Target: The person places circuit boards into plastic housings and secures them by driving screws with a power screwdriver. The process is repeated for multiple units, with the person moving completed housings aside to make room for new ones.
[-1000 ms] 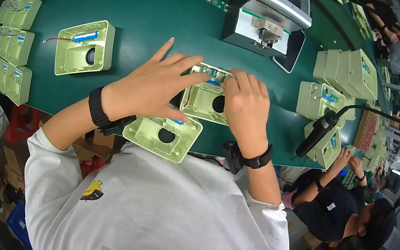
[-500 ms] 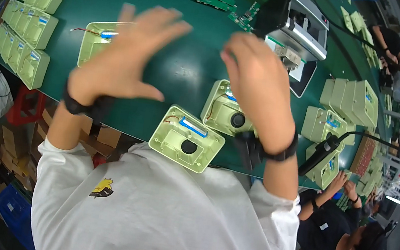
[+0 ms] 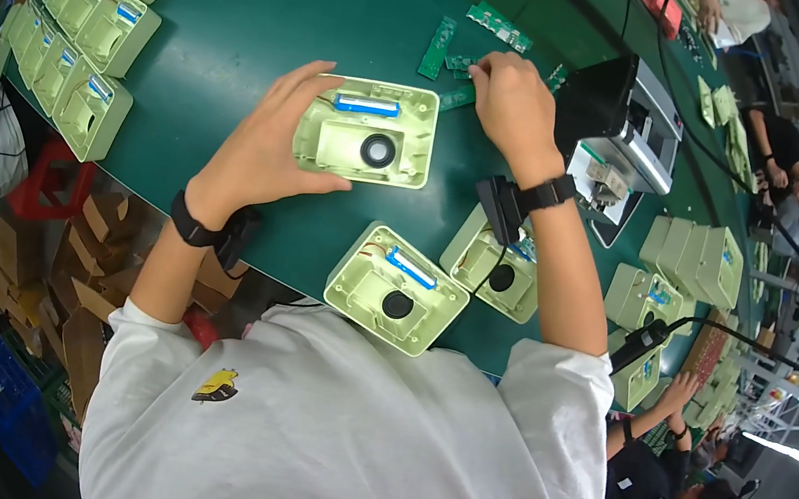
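Observation:
My left hand [image 3: 257, 145] is closed around the left end of a pale green plastic housing [image 3: 413, 145], thumb along its near edge and fingers on its far edge. Inside it lie a blue battery cell [image 3: 368, 105] and a round black speaker [image 3: 377, 151]. Over the loose green circuit boards [image 3: 436, 47], my right hand [image 3: 516, 108] has its fingers bent together; whatever is between the fingertips is hidden. Two similar housings rest nearer to me: one housing [image 3: 368, 296] at the table edge, another housing [image 3: 513, 305] partly behind my right wrist strap.
Rows of pale green housings [image 3: 94, 113] stand at the left, and stacked housings [image 3: 691, 258] at the right. A black and silver machine [image 3: 627, 128] stands beyond my right forearm. Cables hang at the right. Co-workers sit nearby; cardboard boxes [image 3: 103, 241] lie below the table.
My left hand has come to the housing that lay at the left and now grips it, farther right. My right hand has moved to the circuit boards. The whole view has shifted.

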`<state>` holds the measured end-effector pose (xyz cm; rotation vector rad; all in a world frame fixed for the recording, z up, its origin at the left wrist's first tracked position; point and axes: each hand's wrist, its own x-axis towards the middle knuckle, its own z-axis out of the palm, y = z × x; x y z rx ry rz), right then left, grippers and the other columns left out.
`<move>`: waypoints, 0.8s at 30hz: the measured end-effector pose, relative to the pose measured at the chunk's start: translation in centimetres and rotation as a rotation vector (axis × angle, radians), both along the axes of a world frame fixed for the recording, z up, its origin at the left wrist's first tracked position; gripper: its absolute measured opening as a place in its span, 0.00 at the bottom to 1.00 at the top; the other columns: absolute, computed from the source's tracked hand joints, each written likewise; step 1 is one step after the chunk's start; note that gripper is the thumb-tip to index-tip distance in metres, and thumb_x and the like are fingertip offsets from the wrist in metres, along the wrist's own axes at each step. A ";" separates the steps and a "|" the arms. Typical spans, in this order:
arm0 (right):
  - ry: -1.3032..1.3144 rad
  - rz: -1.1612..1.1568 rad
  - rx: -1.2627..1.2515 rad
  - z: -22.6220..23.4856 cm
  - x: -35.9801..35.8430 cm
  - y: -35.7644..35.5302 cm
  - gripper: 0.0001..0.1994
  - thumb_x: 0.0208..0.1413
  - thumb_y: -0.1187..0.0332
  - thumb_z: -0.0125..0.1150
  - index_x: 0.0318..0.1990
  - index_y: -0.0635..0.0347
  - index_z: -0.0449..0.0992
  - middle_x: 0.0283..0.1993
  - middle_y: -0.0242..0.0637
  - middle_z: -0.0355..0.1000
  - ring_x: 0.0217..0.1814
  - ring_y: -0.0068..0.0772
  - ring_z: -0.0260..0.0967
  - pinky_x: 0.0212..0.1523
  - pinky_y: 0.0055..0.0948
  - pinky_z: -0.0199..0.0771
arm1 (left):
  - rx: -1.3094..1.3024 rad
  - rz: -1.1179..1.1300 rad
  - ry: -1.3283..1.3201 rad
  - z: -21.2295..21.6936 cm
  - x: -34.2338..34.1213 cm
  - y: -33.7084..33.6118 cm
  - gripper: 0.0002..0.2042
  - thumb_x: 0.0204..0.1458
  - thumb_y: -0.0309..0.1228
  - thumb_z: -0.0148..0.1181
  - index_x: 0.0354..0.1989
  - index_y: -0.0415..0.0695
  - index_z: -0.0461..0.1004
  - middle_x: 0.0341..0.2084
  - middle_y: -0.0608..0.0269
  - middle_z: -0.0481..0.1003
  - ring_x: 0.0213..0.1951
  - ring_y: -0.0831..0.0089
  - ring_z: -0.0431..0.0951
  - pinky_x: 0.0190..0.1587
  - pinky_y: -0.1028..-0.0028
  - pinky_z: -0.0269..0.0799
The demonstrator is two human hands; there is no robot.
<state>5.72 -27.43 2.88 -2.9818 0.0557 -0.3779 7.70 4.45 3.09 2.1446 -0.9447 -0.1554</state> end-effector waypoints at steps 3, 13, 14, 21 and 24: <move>0.062 0.052 -0.011 0.8 -1.2 1.4 0.09 0.60 0.64 0.69 0.41 0.59 0.83 0.42 0.42 0.79 0.48 0.49 0.79 0.46 0.45 0.81 | -0.035 0.018 -0.001 -1.1 0.9 0.0 0.45 0.36 0.40 0.86 0.66 0.43 0.71 0.72 0.48 0.65 0.73 0.45 0.64 0.71 0.52 0.66; 0.163 0.168 -0.010 2.1 -3.6 0.2 0.10 0.54 0.69 0.75 0.42 0.60 0.82 0.43 0.39 0.77 0.50 0.47 0.78 0.45 0.44 0.80 | -0.171 0.038 0.079 -2.9 0.9 2.4 0.39 0.37 0.40 0.85 0.60 0.45 0.76 0.75 0.52 0.62 0.73 0.46 0.65 0.73 0.52 0.64; 0.218 0.133 0.054 2.2 -4.0 0.3 0.10 0.54 0.69 0.74 0.42 0.60 0.82 0.42 0.39 0.77 0.49 0.47 0.78 0.45 0.44 0.80 | -0.173 0.043 0.083 -3.0 0.7 2.4 0.39 0.37 0.40 0.85 0.60 0.45 0.76 0.75 0.52 0.62 0.73 0.46 0.65 0.73 0.52 0.64; 0.160 0.207 0.095 1.7 -5.8 -0.2 0.10 0.55 0.69 0.74 0.41 0.60 0.82 0.40 0.38 0.77 0.44 0.45 0.79 0.42 0.42 0.80 | -0.161 0.033 0.123 -2.7 0.5 2.7 0.39 0.38 0.39 0.85 0.62 0.45 0.74 0.75 0.51 0.62 0.74 0.45 0.64 0.73 0.51 0.63; 0.063 0.274 -0.011 1.2 -5.4 -0.4 0.09 0.56 0.70 0.73 0.42 0.61 0.82 0.42 0.38 0.78 0.42 0.46 0.79 0.41 0.42 0.80 | -0.160 0.041 0.127 -2.5 0.4 2.6 0.40 0.38 0.39 0.84 0.63 0.45 0.73 0.75 0.50 0.61 0.74 0.45 0.64 0.73 0.52 0.63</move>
